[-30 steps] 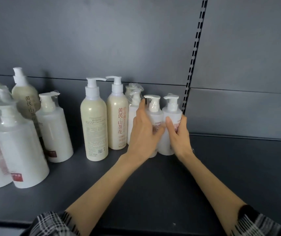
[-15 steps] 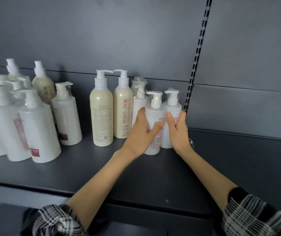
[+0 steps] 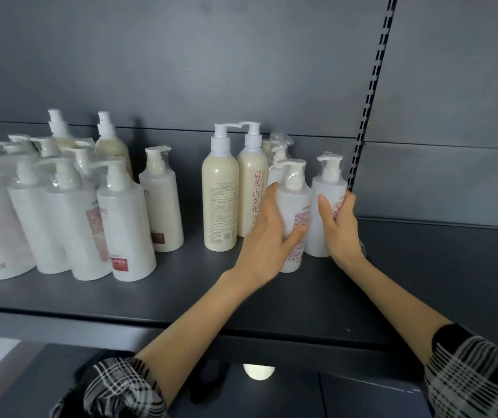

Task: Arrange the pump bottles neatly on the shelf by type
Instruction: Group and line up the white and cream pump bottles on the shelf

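Note:
My left hand (image 3: 267, 236) grips a small white pump bottle (image 3: 294, 203) standing on the dark shelf (image 3: 241, 294). My right hand (image 3: 340, 227) grips a second small white pump bottle (image 3: 327, 191) just to its right, near the slotted upright (image 3: 368, 95). Behind them stands another small wrapped white bottle (image 3: 276, 164), mostly hidden. Left of my hands stand two tall cream pump bottles (image 3: 220, 194), one showing red characters (image 3: 252, 188). A lone white bottle (image 3: 161, 203) stands further left.
A crowd of several large white pump bottles (image 3: 124, 224) fills the shelf's left end, with two cream bottles (image 3: 110, 143) behind them. The shelf to the right of the upright (image 3: 441, 267) is bare. The shelf's front edge (image 3: 151, 319) runs below my forearms.
The view has pulled back and shifted left, so more bottles at the left show. Both hands keep their grip on the two small white bottles, now slightly further apart.

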